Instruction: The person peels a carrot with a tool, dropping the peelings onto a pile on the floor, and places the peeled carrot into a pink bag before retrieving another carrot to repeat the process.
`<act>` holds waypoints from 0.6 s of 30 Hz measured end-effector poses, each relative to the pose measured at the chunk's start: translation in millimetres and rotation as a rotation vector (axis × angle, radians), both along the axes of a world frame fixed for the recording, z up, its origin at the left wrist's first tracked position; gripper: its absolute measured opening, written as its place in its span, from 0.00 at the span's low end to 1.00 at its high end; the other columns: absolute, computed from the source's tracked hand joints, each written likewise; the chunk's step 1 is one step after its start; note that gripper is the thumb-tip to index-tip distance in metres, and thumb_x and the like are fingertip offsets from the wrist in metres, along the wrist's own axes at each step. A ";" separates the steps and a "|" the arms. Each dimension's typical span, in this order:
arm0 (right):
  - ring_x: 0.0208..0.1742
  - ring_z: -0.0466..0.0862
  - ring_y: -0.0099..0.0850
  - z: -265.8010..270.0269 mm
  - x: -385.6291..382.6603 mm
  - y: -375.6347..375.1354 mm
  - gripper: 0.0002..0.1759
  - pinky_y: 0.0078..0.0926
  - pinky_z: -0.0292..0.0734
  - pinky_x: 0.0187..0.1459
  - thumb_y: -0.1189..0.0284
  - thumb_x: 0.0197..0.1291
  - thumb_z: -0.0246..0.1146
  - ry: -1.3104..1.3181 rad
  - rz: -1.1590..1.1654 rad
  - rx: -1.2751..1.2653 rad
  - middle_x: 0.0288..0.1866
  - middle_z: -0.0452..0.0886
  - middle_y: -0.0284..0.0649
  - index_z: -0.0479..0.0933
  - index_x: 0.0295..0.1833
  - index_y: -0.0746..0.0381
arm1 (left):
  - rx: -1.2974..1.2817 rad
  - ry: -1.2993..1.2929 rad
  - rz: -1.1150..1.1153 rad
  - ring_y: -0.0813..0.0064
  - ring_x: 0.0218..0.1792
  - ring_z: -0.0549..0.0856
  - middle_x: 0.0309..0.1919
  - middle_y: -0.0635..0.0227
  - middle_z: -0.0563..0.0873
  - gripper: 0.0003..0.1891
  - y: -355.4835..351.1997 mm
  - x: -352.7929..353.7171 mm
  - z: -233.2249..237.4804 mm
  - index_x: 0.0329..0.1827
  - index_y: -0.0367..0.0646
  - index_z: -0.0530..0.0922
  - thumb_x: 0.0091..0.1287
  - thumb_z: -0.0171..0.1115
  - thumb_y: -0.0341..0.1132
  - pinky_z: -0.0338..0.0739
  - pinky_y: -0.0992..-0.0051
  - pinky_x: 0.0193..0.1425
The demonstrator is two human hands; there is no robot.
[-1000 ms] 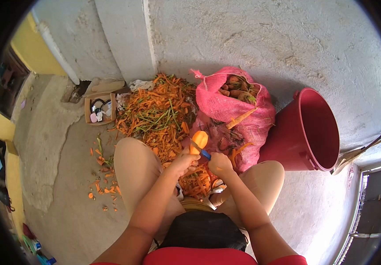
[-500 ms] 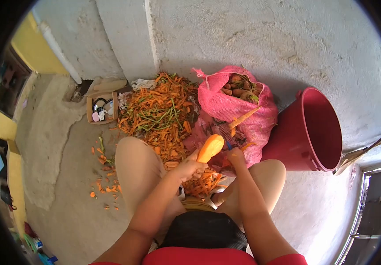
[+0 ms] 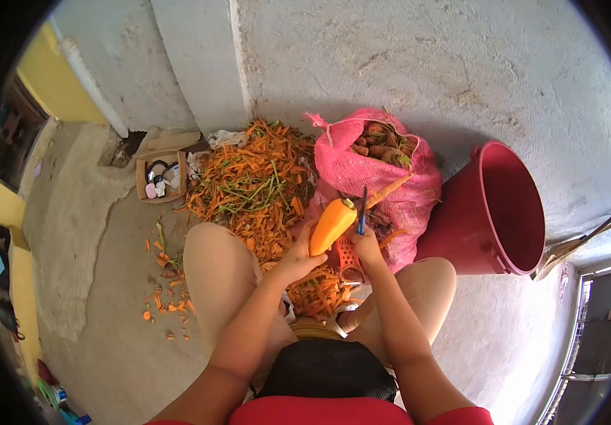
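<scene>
My left hand (image 3: 304,258) is closed around a thick peeled carrot (image 3: 332,228), which tilts up to the right with its stem end at the top. Close to that stem end, my right hand (image 3: 365,246) grips a blue-handled knife (image 3: 362,212), its thin dark blade pointing up. Behind the hands stands a pink mesh sack (image 3: 344,152) with unpeeled carrots (image 3: 383,145) showing in its mouth. Orange peelings (image 3: 249,191) and green stalks are heaped on the floor left of the sack, with more peelings between my feet.
To the right of the sack, a large dark red bucket (image 3: 454,219) leans with its mouth towards the right. A small cardboard box (image 3: 142,180) holding odds and ends sits left of the heap. Part of an orange perforated plastic thing (image 3: 349,255) shows below my hands. The wall (image 3: 390,57) rises behind.
The carrot has come down slightly and turned so its stem end shows. My right hand has moved up and left, bringing the knife upright beside the carrot.
</scene>
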State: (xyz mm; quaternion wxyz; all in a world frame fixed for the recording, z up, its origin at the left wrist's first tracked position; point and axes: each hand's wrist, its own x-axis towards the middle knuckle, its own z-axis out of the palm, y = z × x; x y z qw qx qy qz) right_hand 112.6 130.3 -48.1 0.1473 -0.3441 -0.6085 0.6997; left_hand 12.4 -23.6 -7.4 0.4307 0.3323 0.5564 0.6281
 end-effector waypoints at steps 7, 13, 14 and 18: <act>0.27 0.71 0.23 38.3 9.3 -21.4 0.15 0.20 0.67 0.32 0.82 0.49 0.48 0.056 0.155 0.318 0.27 0.74 0.37 0.72 0.44 0.65 | -0.171 0.424 0.062 0.63 0.43 0.78 0.40 0.54 0.76 0.27 -0.8 -3.1 2.0 0.50 0.36 0.65 0.47 0.64 0.33 0.70 0.70 0.44; 0.26 0.75 0.43 79.3 15.8 -31.2 0.11 0.32 0.68 0.31 0.78 0.48 0.52 -0.304 0.303 0.661 0.23 0.73 0.52 0.72 0.39 0.65 | -0.197 0.484 0.172 0.57 0.35 0.79 0.32 0.55 0.79 0.19 0.5 -2.5 2.2 0.39 0.38 0.71 0.44 0.63 0.32 0.71 0.67 0.38; 0.26 0.74 0.46 80.8 18.7 -30.9 0.09 0.33 0.68 0.30 0.76 0.48 0.53 -0.305 0.323 0.669 0.22 0.72 0.52 0.72 0.38 0.65 | -0.213 0.522 0.208 0.57 0.35 0.79 0.31 0.55 0.79 0.18 1.9 -3.3 2.7 0.39 0.38 0.71 0.44 0.63 0.31 0.71 0.67 0.37; 0.25 0.73 0.49 71.6 29.6 -38.5 0.08 0.36 0.67 0.29 0.72 0.49 0.55 -0.337 0.408 0.655 0.20 0.71 0.52 0.71 0.32 0.67 | -0.224 0.642 0.296 0.55 0.33 0.79 0.29 0.55 0.79 0.16 3.4 -5.4 6.1 0.37 0.38 0.72 0.43 0.62 0.30 0.72 0.66 0.35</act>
